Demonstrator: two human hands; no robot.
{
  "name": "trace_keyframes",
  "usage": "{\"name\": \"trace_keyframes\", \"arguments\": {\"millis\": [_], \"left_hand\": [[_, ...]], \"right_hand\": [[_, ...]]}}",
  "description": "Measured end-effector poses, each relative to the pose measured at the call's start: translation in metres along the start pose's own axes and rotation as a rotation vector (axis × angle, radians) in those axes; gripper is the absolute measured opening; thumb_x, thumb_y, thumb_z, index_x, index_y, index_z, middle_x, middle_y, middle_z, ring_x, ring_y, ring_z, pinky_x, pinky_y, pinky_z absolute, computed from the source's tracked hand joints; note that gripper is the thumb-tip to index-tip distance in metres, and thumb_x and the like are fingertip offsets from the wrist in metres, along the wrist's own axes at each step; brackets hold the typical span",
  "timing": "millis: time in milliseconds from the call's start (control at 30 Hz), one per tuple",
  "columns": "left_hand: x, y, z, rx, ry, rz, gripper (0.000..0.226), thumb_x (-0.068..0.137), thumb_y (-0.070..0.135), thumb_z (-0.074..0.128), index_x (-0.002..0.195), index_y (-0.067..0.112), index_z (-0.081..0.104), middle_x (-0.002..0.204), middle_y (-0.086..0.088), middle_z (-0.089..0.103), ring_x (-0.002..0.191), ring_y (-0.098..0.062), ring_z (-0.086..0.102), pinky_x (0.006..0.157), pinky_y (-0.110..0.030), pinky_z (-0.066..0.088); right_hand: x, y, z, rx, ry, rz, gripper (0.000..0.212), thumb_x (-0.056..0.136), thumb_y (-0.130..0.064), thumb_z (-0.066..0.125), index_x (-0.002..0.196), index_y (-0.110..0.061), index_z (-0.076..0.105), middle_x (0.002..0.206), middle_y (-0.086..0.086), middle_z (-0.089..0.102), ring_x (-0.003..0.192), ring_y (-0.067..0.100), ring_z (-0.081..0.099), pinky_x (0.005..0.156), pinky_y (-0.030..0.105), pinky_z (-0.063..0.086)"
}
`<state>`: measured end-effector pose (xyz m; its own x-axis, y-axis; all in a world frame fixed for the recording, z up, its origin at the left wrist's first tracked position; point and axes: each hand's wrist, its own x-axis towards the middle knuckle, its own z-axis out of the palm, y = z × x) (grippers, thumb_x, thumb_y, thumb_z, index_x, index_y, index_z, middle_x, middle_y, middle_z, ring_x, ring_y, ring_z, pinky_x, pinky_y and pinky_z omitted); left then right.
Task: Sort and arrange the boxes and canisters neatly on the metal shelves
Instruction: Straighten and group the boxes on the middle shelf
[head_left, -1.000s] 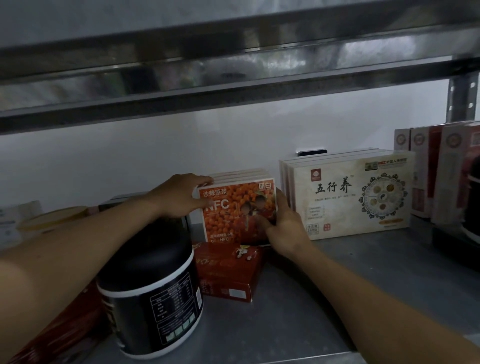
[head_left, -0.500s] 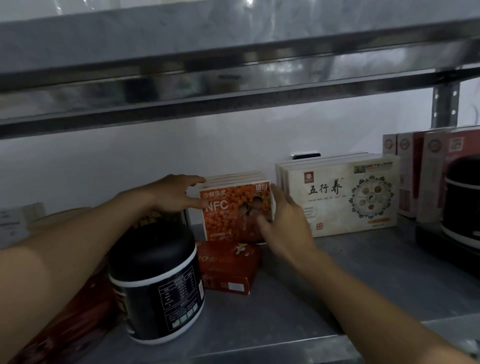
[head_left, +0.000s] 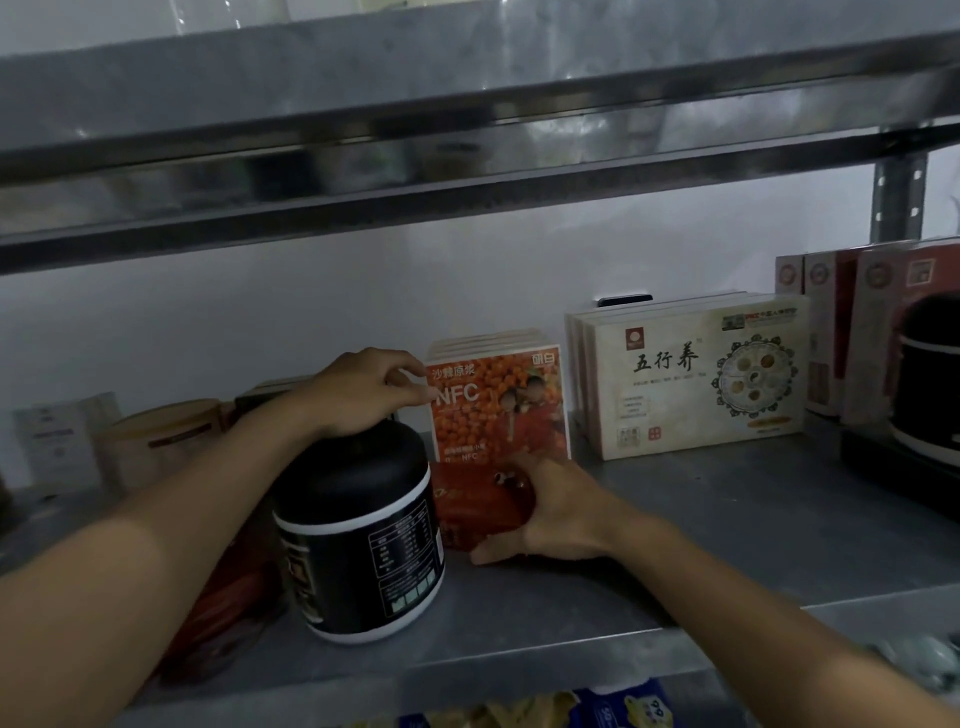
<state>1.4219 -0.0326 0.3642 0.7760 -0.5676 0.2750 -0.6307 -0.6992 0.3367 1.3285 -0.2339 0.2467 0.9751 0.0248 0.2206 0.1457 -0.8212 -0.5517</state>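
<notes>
right hand is gripping the red box lying midway across the shelf; i cannot tell if the left hand, curling above the canister, is holding anything. back boxes are standing neat, these two not yet.

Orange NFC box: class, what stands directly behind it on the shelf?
Behind the orange NFC box, top edges of more upright boxes show; their fronts and count are covered.

You've got a plain white wall across the back from 9 to 3 o'clock, a small dark flat object against it at about 2 o'clock, and blue-and-yellow packets at 6 o'clock at the bottom edge, too cropped to identify.
</notes>
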Motion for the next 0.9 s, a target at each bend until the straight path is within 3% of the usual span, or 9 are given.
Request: {"name": "trace_keyframes", "arguments": {"millis": [233,400,533,700,800,900], "left_hand": [[-0.002,0.002,0.0,0.019,0.004,0.055,0.025,0.091,0.043,0.061,0.114,0.031,0.062,0.112,0.0,0.065,0.106,-0.015,0.06,0.095,-0.029,0.045],[0.0,0.008,-0.003,0.037,-0.037,0.127,0.044,0.083,0.048,0.068,0.123,0.032,0.059,0.115,0.006,0.065,0.108,-0.011,0.059,0.099,-0.032,0.045],[0.003,0.024,-0.004,0.046,-0.14,0.163,0.06,0.079,0.045,0.075,0.134,0.034,0.052,0.123,0.009,0.059,0.114,-0.008,0.055,0.093,-0.023,0.04],[0.009,0.041,-0.003,-0.084,-0.231,0.176,0.076,0.078,0.035,0.079,0.144,0.031,0.041,0.137,0.004,0.053,0.124,-0.008,0.048,0.097,-0.02,0.036],[0.012,0.044,0.0,-0.23,-0.333,0.153,0.085,0.075,0.029,0.081,0.146,0.035,0.033,0.141,0.007,0.05,0.128,-0.007,0.044,0.103,-0.025,0.038],[0.015,0.046,0.007,-0.386,-0.364,0.143,0.081,0.073,0.021,0.082,0.138,0.038,0.036,0.136,0.012,0.051,0.128,-0.007,0.045,0.101,-0.027,0.042]], "right_hand": [[-0.001,0.002,-0.003,0.149,0.149,-0.033,0.105,0.044,-0.052,0.094,0.135,-0.029,0.046,0.132,-0.01,0.05,0.123,0.011,0.05,0.108,0.033,0.043],[0.0,0.003,-0.018,0.401,0.313,-0.151,0.113,0.04,-0.044,0.097,0.139,-0.028,0.045,0.133,-0.009,0.052,0.122,0.007,0.053,0.106,0.033,0.046],[0.006,-0.003,-0.032,0.553,0.352,-0.273,0.115,0.042,-0.014,0.099,0.142,-0.021,0.042,0.133,-0.006,0.055,0.121,0.001,0.055,0.101,0.019,0.045],[0.011,-0.012,-0.054,0.621,0.352,-0.386,0.113,0.044,-0.007,0.091,0.14,-0.035,0.04,0.14,0.002,0.049,0.133,0.011,0.047,0.105,0.028,0.045],[0.01,-0.018,-0.07,0.755,0.29,-0.425,0.111,0.049,0.007,0.082,0.145,-0.027,0.038,0.144,0.006,0.049,0.134,0.014,0.047,0.103,0.033,0.048],[0.013,-0.021,-0.08,0.886,0.201,-0.455,0.101,0.057,0.014,0.07,0.146,-0.022,0.038,0.143,0.007,0.052,0.133,0.018,0.051,0.102,0.043,0.05]]}}
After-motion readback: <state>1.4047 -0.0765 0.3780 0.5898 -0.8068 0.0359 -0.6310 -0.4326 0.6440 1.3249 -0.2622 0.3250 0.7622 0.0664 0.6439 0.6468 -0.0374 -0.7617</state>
